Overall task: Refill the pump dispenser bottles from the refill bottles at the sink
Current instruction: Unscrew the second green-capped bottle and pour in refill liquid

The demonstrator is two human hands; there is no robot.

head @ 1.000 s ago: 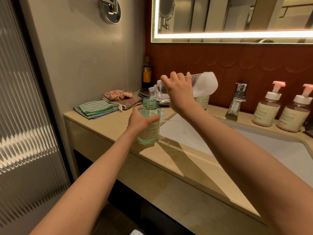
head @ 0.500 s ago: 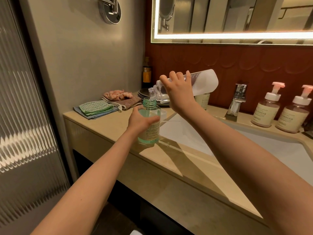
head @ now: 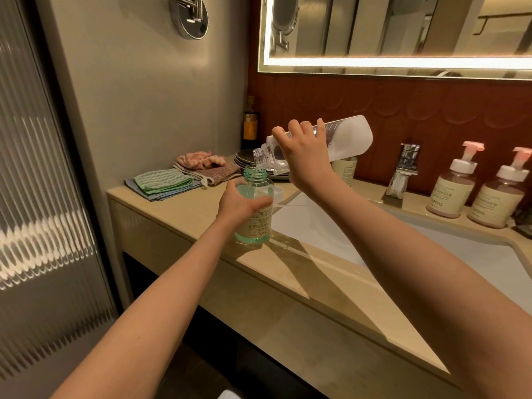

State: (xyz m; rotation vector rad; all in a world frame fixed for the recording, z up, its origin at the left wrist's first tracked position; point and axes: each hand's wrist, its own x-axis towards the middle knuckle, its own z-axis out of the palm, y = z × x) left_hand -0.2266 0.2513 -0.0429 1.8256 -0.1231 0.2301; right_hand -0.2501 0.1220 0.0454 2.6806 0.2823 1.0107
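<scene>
My left hand (head: 240,204) grips a clear green bottle (head: 254,223) that stands upright and uncapped on the counter at the sink's left edge. My right hand (head: 306,156) holds a clear refill bottle (head: 348,138) tipped neck-down to the left, its open mouth just above the green bottle's opening. Two pump dispenser bottles with pink pumps (head: 450,187) (head: 499,198) stand at the back right of the sink, beside the chrome tap (head: 404,171).
Folded cloths (head: 161,182) and a pink cloth (head: 198,159) lie at the counter's left end. Dark plates (head: 244,159) and an amber bottle (head: 250,125) sit in the back corner. The white basin (head: 431,246) lies to the right. A cream bottle (head: 345,168) stands behind my right wrist.
The refill bottle has tilted a little steeper, its base rising and its mouth staying over the green bottle. My left hand has kept still.
</scene>
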